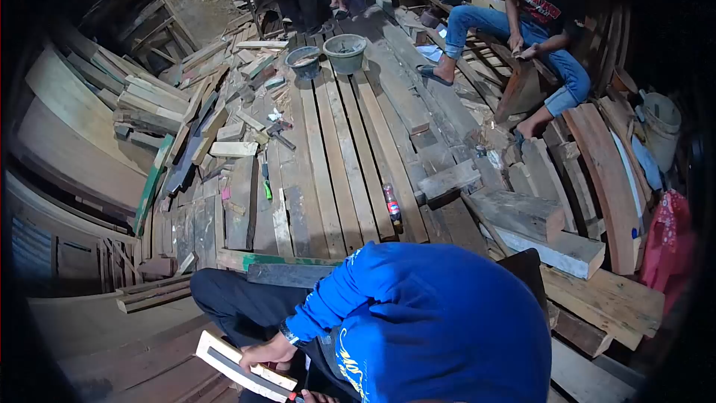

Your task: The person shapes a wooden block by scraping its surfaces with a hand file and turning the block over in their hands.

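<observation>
Your right hand (262, 354) is closed on the curved wood (230, 374), near left, beside your leg (231, 300). Your left hand (318, 398), partly cut off, is at the red tool (296, 398); its opening and hold can't be told.

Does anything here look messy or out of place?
Mostly the wood offcuts, strewn at all angles over the plank floor, left of the smaller bucket. A drink bottle also looks stray on those planks. No spill is plain to see.
</observation>
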Demonstrator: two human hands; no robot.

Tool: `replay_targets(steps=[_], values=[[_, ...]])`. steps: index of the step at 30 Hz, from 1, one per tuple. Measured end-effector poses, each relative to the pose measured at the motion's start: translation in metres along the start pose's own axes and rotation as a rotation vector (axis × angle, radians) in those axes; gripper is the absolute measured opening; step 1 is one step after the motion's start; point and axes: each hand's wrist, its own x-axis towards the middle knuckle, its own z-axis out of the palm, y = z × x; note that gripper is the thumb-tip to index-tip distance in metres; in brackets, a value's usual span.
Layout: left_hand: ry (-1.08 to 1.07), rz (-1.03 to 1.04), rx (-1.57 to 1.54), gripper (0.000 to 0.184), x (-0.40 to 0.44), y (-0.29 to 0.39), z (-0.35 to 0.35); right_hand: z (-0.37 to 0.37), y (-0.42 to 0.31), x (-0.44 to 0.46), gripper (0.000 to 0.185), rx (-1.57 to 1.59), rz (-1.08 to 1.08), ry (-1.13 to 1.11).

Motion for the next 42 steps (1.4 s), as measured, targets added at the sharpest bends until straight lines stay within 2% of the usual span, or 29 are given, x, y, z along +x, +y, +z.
replay_targets(steps=[1,3,5,6,8,10,12,14,16,19,21,22,23,25,26,29,31,33,35,39,42], values=[[0.007,-0.001,0.031,0.023,0.002,-0.003,-0.003,-0.001,-0.001,0.001,0.024,0.098,0.089,-0.012],[-0.015,0.060,0.016,0.022,-0.001,-0.008,-0.006,0.000,-0.017,-0.007,0.022,-0.165,-0.126,-0.056],[-0.017,-0.087,0.048,0.018,0.004,-0.013,-0.010,-0.006,-0.028,-0.005,0.022,-0.296,-0.268,0.062],[-0.022,-0.096,0.049,0.018,0.004,-0.014,-0.009,-0.009,-0.030,-0.004,0.022,-0.341,-0.314,0.109],[0.024,-0.103,0.029,0.013,0.001,-0.009,-0.003,-0.008,-0.032,-0.008,0.025,-0.287,-0.271,0.061],[0.016,-0.059,0.031,0.016,0.001,-0.009,-0.003,-0.003,-0.029,-0.014,0.031,-0.260,-0.215,0.047],[0.004,0.041,0.031,0.022,0.000,-0.009,-0.003,0.006,-0.018,-0.015,0.026,-0.228,-0.212,0.066],[0.018,0.029,0.019,0.023,0.001,-0.003,0.002,0.002,-0.004,-0.002,0.024,-0.181,-0.259,0.142],[-0.010,0.015,-0.008,0.024,-0.010,0.004,0.001,-0.017,-0.005,0.014,0.021,-0.294,-0.265,0.179],[-0.011,-0.020,0.043,0.025,-0.014,0.010,0.007,-0.002,-0.037,-0.016,0.017,-0.267,-0.250,0.242],[-0.022,-0.039,0.045,0.024,-0.012,0.010,0.006,-0.010,-0.041,-0.011,0.018,-0.377,-0.393,0.313],[-0.029,-0.062,0.050,0.024,-0.010,0.010,0.004,-0.009,-0.041,-0.013,0.022,-0.353,-0.361,0.257],[-0.030,-0.060,0.051,0.024,-0.010,0.010,0.003,-0.004,-0.040,-0.013,0.023,-0.395,-0.426,0.221],[-0.057,-0.012,0.005,0.023,-0.009,0.007,0.002,0.007,-0.027,-0.017,0.019,-0.266,-0.321,0.249],[-0.058,-0.010,0.006,0.023,-0.009,0.006,0.001,0.009,-0.026,-0.016,0.016,-0.386,-0.373,0.178],[-0.060,-0.015,0.002,0.023,-0.008,0.006,0.000,0.010,-0.026,-0.021,0.017,-0.468,-0.409,0.049],[-0.042,0.005,0.016,0.023,-0.010,0.006,0.001,-0.002,-0.027,-0.007,0.015,-0.334,-0.299,0.153],[-0.039,0.000,0.019,0.023,-0.010,0.004,-0.001,-0.007,-0.046,-0.010,0.024,-0.259,-0.277,0.182],[-0.040,-0.007,0.024,0.022,-0.009,0.003,0.000,-0.024,-0.050,0.003,0.031,-0.350,-0.379,0.215],[-0.065,-0.017,-0.001,0.020,-0.005,0.000,-0.005,-0.008,-0.036,-0.009,0.036,-0.298,-0.312,0.169],[-0.066,-0.015,-0.038,0.019,-0.004,-0.002,-0.008,0.005,-0.030,-0.025,0.038,-0.471,-0.216,0.078]])
